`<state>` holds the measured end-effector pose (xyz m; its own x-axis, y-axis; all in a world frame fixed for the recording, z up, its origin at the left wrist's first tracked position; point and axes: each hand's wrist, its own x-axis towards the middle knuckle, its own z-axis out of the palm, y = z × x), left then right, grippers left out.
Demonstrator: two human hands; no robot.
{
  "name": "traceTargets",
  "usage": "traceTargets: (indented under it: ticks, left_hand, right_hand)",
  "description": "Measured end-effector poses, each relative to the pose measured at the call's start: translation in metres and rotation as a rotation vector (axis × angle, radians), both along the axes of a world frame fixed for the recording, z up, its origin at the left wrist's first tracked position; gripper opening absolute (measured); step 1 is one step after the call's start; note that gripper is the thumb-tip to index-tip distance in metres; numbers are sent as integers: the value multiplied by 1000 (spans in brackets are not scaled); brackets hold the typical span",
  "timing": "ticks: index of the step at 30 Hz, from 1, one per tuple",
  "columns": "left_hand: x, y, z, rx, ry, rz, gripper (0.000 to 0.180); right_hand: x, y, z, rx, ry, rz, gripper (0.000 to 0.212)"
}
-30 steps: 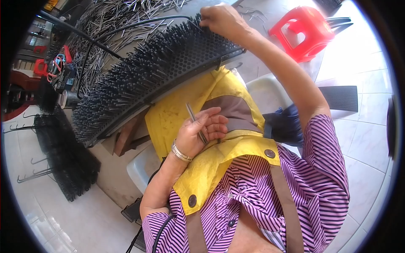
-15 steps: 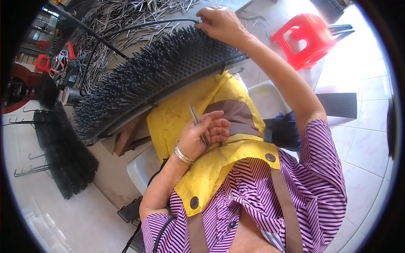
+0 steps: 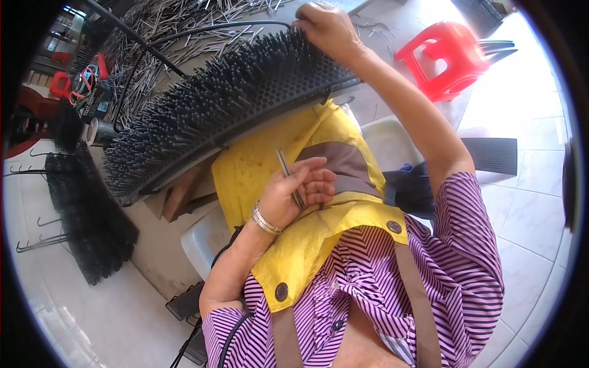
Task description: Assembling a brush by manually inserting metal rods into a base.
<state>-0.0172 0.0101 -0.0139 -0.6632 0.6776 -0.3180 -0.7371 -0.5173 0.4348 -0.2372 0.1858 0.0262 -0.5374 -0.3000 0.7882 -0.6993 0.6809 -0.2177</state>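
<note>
A long, curved black board full of round holes stretches across in front of me. Dark thin pins stand densely in most of it, with bare holes toward its right end and near edge. My right hand is above the board's far right end, thumb and fingers pinched together; what they hold, if anything, is too small to make out. Over my lap, my left hand is palm up, its thumb pressing a few thin metal rods against the curled fingers.
Behind the board lies a heap of loose metal rods. A black cable arches over them. A red stool stands at the far right. Black mesh-like bundles with hooks are at the left. A yellow apron covers my lap.
My right hand has shifted slightly right and down along the board's far end, fingers still pinched. My left hand keeps its hold on the rods. The view has tilted a little.
</note>
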Motion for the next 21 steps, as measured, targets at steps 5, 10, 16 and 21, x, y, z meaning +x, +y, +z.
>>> traceTargets:
  ticks: [5, 10, 16, 21]
  left_hand:
    - [1, -1, 0, -4, 15, 7, 38]
    - [-1, 1, 1, 4, 30, -7, 39]
    - [-3, 1, 5, 19, 33, -24, 41]
    - [-7, 2, 12, -10, 56, -123, 38]
  right_hand:
    - [10, 11, -6, -41, 0, 1, 14]
    - [15, 18, -12, -32, -11, -51, 15]
    - [61, 2, 0, -12, 159, 30, 25]
    - [152, -23, 15, -328, -1057, 311, 28]
